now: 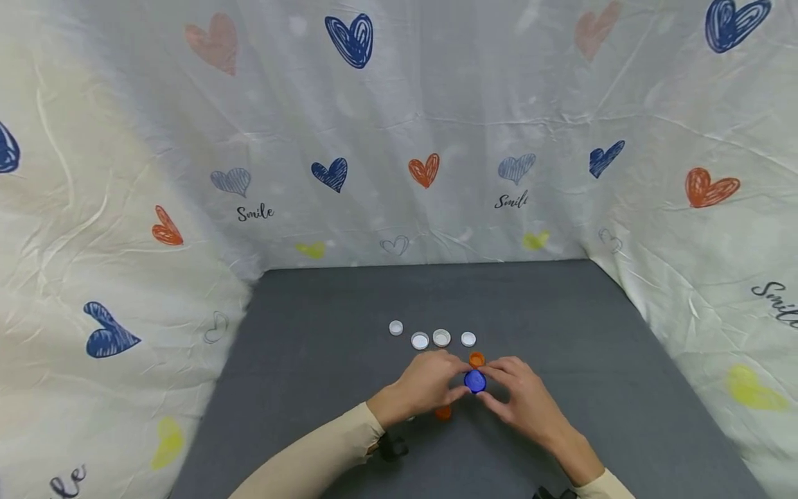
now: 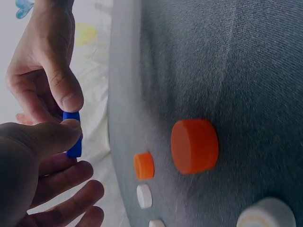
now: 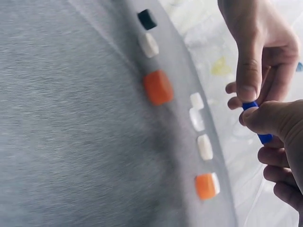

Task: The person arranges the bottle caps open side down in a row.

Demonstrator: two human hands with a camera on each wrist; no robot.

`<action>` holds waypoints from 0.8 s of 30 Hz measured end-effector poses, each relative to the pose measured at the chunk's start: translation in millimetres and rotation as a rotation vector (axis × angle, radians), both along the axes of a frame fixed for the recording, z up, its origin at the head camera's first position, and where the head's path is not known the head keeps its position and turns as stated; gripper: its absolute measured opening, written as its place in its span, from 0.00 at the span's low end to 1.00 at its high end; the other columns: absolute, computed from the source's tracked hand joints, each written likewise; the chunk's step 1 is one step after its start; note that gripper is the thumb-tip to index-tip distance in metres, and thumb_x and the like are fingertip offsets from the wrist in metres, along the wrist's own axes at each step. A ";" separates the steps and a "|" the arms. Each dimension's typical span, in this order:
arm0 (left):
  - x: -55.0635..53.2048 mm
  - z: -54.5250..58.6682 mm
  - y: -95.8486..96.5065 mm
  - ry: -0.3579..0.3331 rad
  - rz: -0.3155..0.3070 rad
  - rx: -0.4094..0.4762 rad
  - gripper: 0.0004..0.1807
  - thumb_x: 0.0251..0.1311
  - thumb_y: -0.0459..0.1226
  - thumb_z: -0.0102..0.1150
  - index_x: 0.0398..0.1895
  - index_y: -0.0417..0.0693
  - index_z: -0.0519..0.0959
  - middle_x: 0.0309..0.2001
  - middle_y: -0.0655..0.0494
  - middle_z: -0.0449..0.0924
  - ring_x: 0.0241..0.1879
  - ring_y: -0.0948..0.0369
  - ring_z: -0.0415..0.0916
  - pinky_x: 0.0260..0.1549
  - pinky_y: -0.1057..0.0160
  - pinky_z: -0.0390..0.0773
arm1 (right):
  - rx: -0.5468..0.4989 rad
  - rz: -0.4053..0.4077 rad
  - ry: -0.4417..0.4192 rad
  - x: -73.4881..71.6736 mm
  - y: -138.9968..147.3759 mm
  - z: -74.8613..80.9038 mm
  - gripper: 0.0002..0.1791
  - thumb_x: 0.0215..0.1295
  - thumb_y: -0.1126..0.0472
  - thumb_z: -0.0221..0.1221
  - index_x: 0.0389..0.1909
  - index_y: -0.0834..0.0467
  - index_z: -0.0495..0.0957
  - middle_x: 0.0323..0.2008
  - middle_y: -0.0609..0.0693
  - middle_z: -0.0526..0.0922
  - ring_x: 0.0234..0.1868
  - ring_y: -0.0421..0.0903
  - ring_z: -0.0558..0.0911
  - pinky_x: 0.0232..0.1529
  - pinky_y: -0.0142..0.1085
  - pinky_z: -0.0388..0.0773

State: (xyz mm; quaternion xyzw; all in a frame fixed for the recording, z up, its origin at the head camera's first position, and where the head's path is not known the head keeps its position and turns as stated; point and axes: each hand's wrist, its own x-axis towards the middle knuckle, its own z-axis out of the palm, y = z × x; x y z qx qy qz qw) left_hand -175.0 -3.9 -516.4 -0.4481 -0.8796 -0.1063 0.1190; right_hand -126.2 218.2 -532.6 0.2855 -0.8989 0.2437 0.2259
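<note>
Left hand (image 1: 430,378) and right hand (image 1: 522,395) pinch a blue cap (image 1: 475,381). Under it lies a grey table (image 1: 337,319), behind it a heart-printed cloth (image 1: 386,90)

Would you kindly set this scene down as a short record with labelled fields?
Left hand: pinches the blue cap
Right hand: pinches the same cap from its other side
Blue cap: held above the table between both hands
Beyond the hands: an orange cap, then four white caps in a loose row
Nearer the person: another orange cap and a white-topped cap
Backdrop: pale cloth printed with hearts and "Smile"
</note>
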 end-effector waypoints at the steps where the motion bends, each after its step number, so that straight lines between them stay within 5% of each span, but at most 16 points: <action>1: -0.1 -1.2 3.2 -0.002 -0.002 -0.020 0.18 0.58 0.53 0.70 0.50 0.60 0.86 0.43 0.69 0.87 0.38 0.68 0.81 0.37 0.68 0.80 | -0.003 -0.010 -0.009 2.0 1.5 -2.4 0.23 0.48 0.55 0.77 0.47 0.55 0.87 0.44 0.44 0.84 0.48 0.43 0.80 0.46 0.44 0.80; 10: 6.6 -16.4 25.5 0.012 0.003 -0.200 0.12 0.55 0.55 0.71 0.38 0.65 0.86 0.30 0.70 0.83 0.30 0.66 0.79 0.26 0.62 0.76 | -0.023 -0.090 -0.064 18.3 7.1 -31.3 0.20 0.46 0.55 0.78 0.42 0.54 0.87 0.41 0.41 0.84 0.46 0.40 0.80 0.45 0.43 0.81; 24: 19.3 -34.6 39.7 0.079 0.028 -0.360 0.10 0.55 0.57 0.70 0.32 0.66 0.85 0.33 0.66 0.84 0.35 0.62 0.78 0.31 0.60 0.74 | 0.035 -0.191 -0.219 28.0 4.1 -49.3 0.20 0.46 0.52 0.78 0.41 0.52 0.89 0.42 0.41 0.83 0.46 0.43 0.80 0.46 0.45 0.80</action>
